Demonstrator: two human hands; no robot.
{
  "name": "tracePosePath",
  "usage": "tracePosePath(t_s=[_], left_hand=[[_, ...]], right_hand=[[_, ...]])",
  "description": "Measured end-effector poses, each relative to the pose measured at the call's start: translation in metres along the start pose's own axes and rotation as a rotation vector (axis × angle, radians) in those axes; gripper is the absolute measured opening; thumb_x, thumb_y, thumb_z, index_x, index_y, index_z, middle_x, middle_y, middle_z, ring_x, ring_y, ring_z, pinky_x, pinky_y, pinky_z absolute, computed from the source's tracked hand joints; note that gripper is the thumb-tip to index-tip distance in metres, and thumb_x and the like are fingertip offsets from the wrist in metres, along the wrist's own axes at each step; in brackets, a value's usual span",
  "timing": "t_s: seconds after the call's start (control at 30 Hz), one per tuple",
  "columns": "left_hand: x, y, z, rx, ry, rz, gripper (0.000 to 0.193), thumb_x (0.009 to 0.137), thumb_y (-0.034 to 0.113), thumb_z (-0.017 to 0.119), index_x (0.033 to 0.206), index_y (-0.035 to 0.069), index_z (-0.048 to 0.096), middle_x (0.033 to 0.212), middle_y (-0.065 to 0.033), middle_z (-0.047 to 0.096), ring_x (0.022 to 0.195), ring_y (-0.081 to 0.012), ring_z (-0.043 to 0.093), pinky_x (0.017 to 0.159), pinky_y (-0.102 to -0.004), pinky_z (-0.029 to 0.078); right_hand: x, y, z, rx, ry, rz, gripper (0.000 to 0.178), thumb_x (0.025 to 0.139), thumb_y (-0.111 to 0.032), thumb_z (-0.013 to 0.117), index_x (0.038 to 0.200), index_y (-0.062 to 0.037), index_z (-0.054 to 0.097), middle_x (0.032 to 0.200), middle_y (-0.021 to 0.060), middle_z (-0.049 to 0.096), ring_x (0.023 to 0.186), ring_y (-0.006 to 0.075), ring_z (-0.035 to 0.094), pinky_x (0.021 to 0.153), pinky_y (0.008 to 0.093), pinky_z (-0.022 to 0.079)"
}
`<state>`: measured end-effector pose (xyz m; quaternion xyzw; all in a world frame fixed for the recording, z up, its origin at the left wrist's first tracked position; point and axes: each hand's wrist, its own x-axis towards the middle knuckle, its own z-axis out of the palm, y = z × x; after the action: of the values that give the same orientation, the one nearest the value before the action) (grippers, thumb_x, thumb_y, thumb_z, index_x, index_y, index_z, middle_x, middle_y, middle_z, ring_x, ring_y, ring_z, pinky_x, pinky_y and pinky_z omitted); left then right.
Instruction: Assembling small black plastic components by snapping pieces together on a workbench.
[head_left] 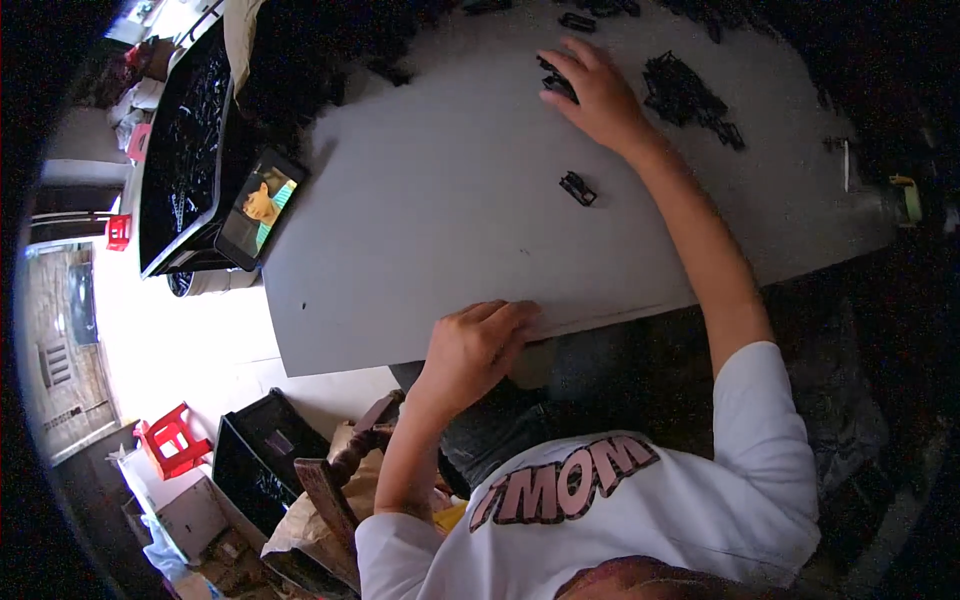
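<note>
My right hand (597, 98) reaches to the far part of the grey tabletop (420, 210), fingers apart over small black plastic pieces (560, 86). These pieces lie between the thumb and the forefinger; a firm grip on them does not show. At the near table edge rests my left hand (478, 345), fingers bent and pressed together. Its palm side is hidden, along with anything it may hold. A single black plastic clip-like piece (577, 188) lies apart, between the two hands. Right of my right hand is a loose heap of similar black pieces (685, 90).
A phone (262, 208) playing a video leans at the table's left edge, beside a large black bin (190, 150) full of black pieces. More black parts (390, 72) lie along the far edge. Lower left are a red stool (175, 442), a black crate (265, 450) and a wooden chair (330, 490).
</note>
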<state>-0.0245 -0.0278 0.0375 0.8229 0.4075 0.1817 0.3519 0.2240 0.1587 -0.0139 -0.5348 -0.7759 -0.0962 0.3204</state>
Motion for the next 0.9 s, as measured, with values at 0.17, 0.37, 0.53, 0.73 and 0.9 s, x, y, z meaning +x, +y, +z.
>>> tracePosePath(t_s=[0.17, 0.37, 0.53, 0.73, 0.9], left_hand=[[-0.001, -0.013, -0.002, 0.004, -0.003, -0.064, 0.02, 0.077, 0.011, 0.061, 0.097, 0.006, 0.062, 0.087, -0.0109, 0.063, 0.075, -0.0299, 0.061, 0.067, -0.036, 0.05], [0.033, -0.05, -0.024, 0.129, 0.214, 0.078, 0.021, 0.076, 0.01, 0.06, 0.096, 0.008, 0.059, 0.089, -0.0115, 0.06, 0.081, -0.0307, 0.058, 0.069, -0.0374, 0.048], [0.14, -0.141, -0.068, 0.493, 0.597, 0.067, 0.05, 0.075, 0.003, 0.056, 0.123, 0.012, 0.047, 0.13, -0.0111, 0.044, 0.119, -0.0318, 0.04, 0.097, -0.0375, 0.037], [0.179, -0.17, -0.105, 1.018, 0.455, -0.176, 0.047, 0.075, 0.013, 0.055, 0.121, 0.017, 0.049, 0.127, -0.0056, 0.048, 0.12, -0.0269, 0.041, 0.102, -0.0505, 0.022], [0.16, -0.169, -0.101, 0.977, 0.527, 0.033, 0.033, 0.078, 0.015, 0.055, 0.111, 0.013, 0.054, 0.111, -0.0098, 0.054, 0.11, -0.0293, 0.047, 0.094, -0.0455, 0.033]], right_hand=[[-0.011, 0.0, 0.009, 0.316, -0.257, -0.011, 0.043, 0.083, -0.013, 0.058, 0.124, -0.0087, 0.046, 0.13, 0.0092, 0.042, 0.117, 0.0277, 0.043, 0.095, 0.0357, 0.039], [-0.042, -0.016, -0.03, 0.263, -0.221, -0.107, 0.047, 0.08, -0.01, 0.061, 0.125, -0.0098, 0.046, 0.129, 0.0104, 0.041, 0.116, 0.0294, 0.043, 0.097, 0.0357, 0.037], [-0.06, -0.014, -0.047, 0.152, -0.187, -0.011, 0.045, 0.076, -0.008, 0.065, 0.119, -0.0085, 0.05, 0.118, 0.0103, 0.047, 0.11, 0.0282, 0.047, 0.091, 0.0355, 0.041], [-0.064, -0.019, -0.057, 0.242, -0.235, 0.136, 0.034, 0.076, -0.005, 0.065, 0.107, -0.0047, 0.054, 0.104, 0.0093, 0.052, 0.097, 0.0251, 0.054, 0.079, 0.0337, 0.047], [-0.073, -0.028, -0.066, 0.315, -0.289, 0.277, 0.032, 0.076, -0.005, 0.065, 0.106, -0.0031, 0.054, 0.101, 0.0094, 0.053, 0.093, 0.025, 0.056, 0.075, 0.0324, 0.047]])
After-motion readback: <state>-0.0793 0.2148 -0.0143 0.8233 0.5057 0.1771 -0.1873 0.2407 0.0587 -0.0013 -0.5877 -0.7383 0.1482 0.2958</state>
